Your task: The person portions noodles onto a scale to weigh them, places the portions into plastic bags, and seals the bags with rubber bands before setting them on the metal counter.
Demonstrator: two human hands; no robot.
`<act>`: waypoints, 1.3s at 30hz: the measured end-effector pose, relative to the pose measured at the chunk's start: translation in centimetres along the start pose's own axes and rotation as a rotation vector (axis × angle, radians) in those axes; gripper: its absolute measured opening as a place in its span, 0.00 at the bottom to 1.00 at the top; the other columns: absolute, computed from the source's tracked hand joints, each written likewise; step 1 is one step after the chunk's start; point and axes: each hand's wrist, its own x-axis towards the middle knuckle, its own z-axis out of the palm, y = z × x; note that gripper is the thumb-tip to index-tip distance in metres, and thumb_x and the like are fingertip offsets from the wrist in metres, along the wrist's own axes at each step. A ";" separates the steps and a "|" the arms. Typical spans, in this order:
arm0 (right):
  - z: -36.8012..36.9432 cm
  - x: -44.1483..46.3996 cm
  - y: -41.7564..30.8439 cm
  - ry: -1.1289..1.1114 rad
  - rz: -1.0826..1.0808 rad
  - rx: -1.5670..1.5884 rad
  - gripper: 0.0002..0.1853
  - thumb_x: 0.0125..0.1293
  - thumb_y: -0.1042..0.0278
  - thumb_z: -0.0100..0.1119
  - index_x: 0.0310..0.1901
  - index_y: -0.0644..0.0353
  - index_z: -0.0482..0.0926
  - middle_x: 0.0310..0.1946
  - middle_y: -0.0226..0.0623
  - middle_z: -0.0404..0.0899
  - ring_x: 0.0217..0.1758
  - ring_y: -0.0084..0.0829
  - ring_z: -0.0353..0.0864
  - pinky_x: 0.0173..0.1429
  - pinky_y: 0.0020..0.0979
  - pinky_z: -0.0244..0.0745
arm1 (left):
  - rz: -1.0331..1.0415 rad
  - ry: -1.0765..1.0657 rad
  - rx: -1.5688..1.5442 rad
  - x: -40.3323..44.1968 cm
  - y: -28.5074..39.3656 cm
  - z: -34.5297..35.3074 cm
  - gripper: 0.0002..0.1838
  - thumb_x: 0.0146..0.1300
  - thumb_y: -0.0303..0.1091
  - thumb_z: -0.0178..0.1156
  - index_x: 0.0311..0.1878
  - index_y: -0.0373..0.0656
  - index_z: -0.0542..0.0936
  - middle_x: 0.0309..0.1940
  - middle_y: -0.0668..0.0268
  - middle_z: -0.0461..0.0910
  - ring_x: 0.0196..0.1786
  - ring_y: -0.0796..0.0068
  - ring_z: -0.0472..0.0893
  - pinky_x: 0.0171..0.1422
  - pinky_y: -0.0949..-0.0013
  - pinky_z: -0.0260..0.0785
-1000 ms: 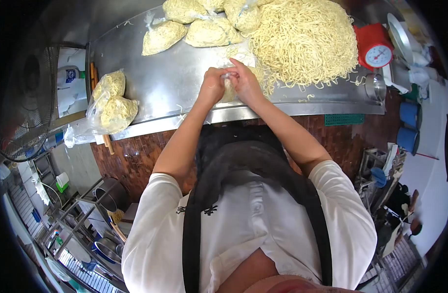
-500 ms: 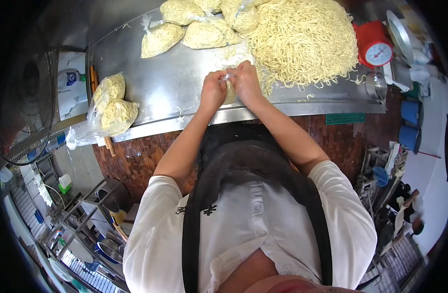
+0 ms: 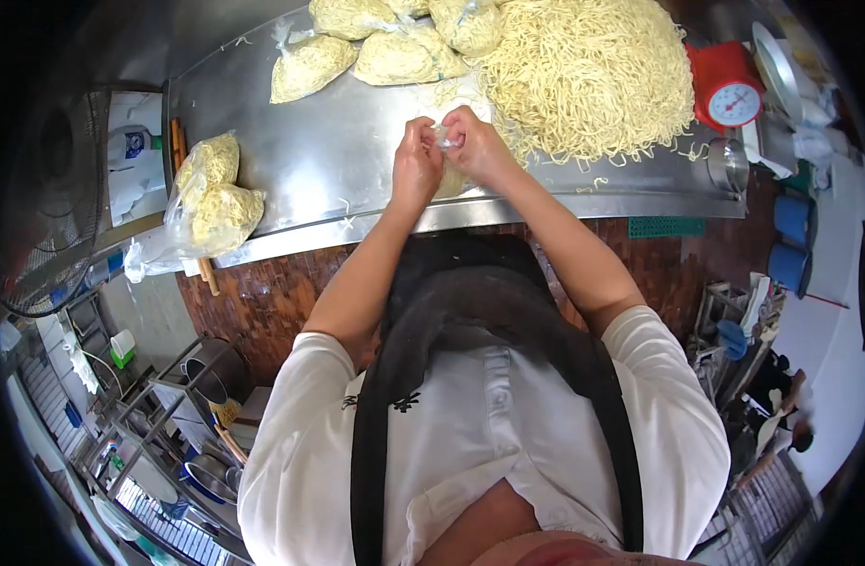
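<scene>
My left hand (image 3: 417, 168) and my right hand (image 3: 481, 153) meet above the near edge of a steel table. Both are closed, pinching the gathered clear neck of a plastic bag (image 3: 451, 183). Pale noodles seem to fill the bag, though my hands and wrists hide much of it. Just beyond my right hand lies a big loose heap of yellow noodles (image 3: 588, 80). Several knotted bags of noodles (image 3: 409, 58) rest at the back of the table, past my left hand.
A larger clear bag with noodle bags (image 3: 226, 215) sits at the table's left end, beside wooden rods (image 3: 178, 151). On the right stands a red dial scale (image 3: 725, 80) with a metal pan. Noodle strands lie scattered on the steel table (image 3: 300, 156). A fan (image 3: 55, 189) is far left.
My hands have shifted slightly, with the fingers drawn a little apart at the bag's neck. The right hand has turned and its fingers have curled. The bag stays between them.
</scene>
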 end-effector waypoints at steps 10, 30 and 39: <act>-1.6 -0.3 3.1 -0.385 0.504 0.740 0.22 0.56 0.83 0.60 0.54 0.62 0.73 0.39 0.30 0.80 0.44 0.23 0.78 0.51 0.26 0.72 | -0.016 -0.217 -0.095 0.3 0.2 0.2 0.23 0.60 0.17 0.57 0.59 0.41 0.69 0.36 0.54 0.81 0.37 0.54 0.84 0.40 0.59 0.77; -3.9 4.0 -10.6 0.457 -0.248 0.025 0.03 0.64 0.76 0.65 0.37 0.62 0.79 0.33 0.40 0.77 0.40 0.39 0.77 0.47 0.37 0.73 | 0.271 0.032 0.074 10.2 5.0 -3.0 0.06 0.59 0.29 0.64 0.35 0.36 0.82 0.31 0.47 0.81 0.37 0.44 0.81 0.41 0.51 0.72; -5.1 1.0 -13.8 0.265 -0.332 -0.100 0.04 0.64 0.80 0.62 0.39 0.63 0.78 0.37 0.40 0.79 0.42 0.37 0.80 0.49 0.34 0.76 | 0.198 0.412 0.860 11.1 -0.5 -29.1 0.47 0.54 0.56 0.73 0.71 0.39 0.68 0.63 0.46 0.75 0.67 0.46 0.72 0.70 0.51 0.65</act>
